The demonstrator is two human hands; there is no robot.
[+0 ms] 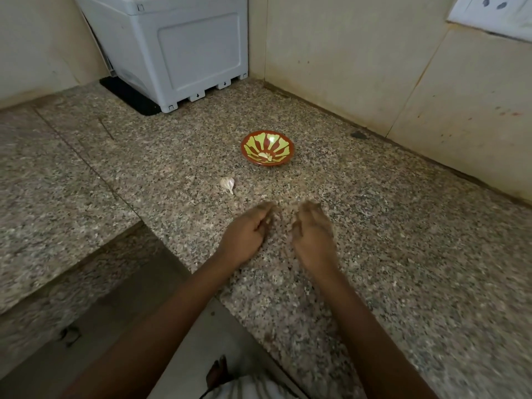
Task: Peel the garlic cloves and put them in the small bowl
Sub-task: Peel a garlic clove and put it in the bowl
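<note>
- white appliance [184, 53] on a black mat [126, 96], back left corner of the counter [374, 226]. not part of the job.
- unpeeled clove [228, 184]: skin on, lying loose mid-counter, just front-left of the small bowl, apart from both hands. the only whole clove i can see waiting.
- left hand [244, 231]: towards the front edge, fingers curled in towards the palm. there's a pale fleck at the fingertips, could be skin or a clove, too blurred to call. cannot tell if it's grasping anything.
- small bowl [243, 145]: red with yellow-green pattern, upright, mid-counter towards the back wall. peeled garlic [266, 156] sits in the bottom, two pieces or so, count unclear.
- right hand [313, 234]: just beside the left, not touching it, fingers bent downward over the counter, motion-blurred. nothing visible in it, but cannot tell the grip for sure.
- socket plate [495, 12] on the right wall, far top corner, irrelevant.
- status, my read: partly done. some garlic is peeled and in the bowl; at least one clove left to peel and drop in, plus whatever the left hand may hold.
</note>
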